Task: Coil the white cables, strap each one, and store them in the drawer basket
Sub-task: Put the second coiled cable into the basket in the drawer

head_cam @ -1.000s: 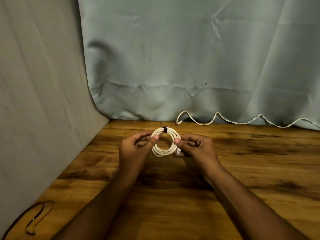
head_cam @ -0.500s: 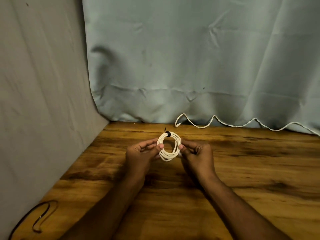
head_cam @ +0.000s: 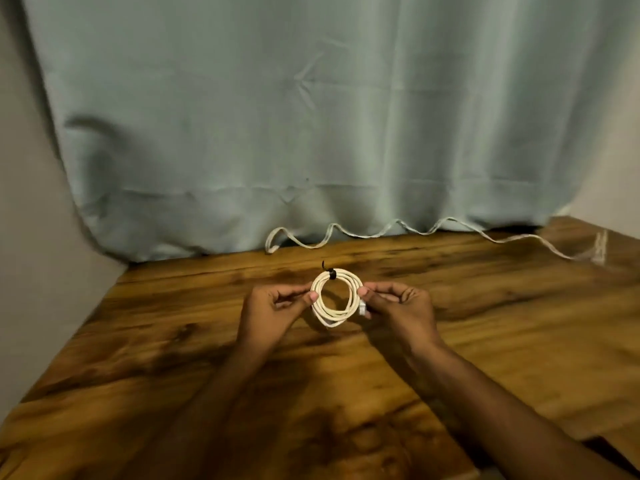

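1. The coiled cable (head_cam: 336,296) is pinched at its left edge between the thumb and fingers of the left hand (head_cam: 273,311).
2. The right edge of the coil is pinched by the thumb and forefinger of the right hand (head_cam: 401,306); a white connector end lies against the right thumb.
3. Both forearms are extended forward from the near edge, converging on the coil, with the palms turned inward toward each other.
4. The coil is held just above the wooden table (head_cam: 173,358), well apart from its back edge.
5. Compared with half a second ago, the coil is seen rounder and wider open, the hands are set further apart, and the view is shifted to the right, so that the table's right end is now shown.
6. The coil's open face is turned toward the camera. The black strap (head_cam: 331,273) is wrapped at the top of the coil, its tail pointing up.
7. Beyond the coil, a loose cable (head_cam: 381,233) is laid in waves along the foot of the curtain (head_cam: 311,116), its long axis running left to right.
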`<action>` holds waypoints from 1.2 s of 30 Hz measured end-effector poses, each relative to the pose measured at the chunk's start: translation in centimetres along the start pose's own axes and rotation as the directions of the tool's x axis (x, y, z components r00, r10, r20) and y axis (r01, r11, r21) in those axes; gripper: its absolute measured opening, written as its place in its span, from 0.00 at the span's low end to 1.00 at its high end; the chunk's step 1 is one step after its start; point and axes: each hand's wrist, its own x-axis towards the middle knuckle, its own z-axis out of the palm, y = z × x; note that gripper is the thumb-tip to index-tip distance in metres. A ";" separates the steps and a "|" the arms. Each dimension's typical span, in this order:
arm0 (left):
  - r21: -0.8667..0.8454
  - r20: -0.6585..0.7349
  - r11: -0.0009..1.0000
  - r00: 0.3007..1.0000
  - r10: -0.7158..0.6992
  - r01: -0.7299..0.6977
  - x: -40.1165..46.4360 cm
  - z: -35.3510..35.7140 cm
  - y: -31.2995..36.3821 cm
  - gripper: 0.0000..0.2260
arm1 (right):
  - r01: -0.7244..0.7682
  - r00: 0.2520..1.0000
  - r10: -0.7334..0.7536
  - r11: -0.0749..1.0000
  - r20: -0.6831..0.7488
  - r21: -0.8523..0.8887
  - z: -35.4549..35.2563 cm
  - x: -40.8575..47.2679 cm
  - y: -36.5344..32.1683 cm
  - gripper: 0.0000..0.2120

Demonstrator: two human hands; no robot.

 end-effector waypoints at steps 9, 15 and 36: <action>-0.103 0.371 0.977 0.905 0.210 -0.185 -3.9 18.2 10.7 0.09 | 0.176 0.915 -0.269 0.937 -0.302 -0.300 -19.3 -11.1 -11.4 0.05; -0.261 0.660 0.955 0.695 0.285 -0.143 -13.1 29.3 14.9 0.10 | 0.133 0.774 -0.378 0.881 -0.508 -0.453 -30.2 -24.2 -16.4 0.06; 0.078 0.976 0.855 0.214 0.039 -0.513 -31.4 43.7 16.6 0.17 | -0.568 0.595 -0.304 0.496 -0.744 -0.657 -44.5 -40.4 -10.0 0.04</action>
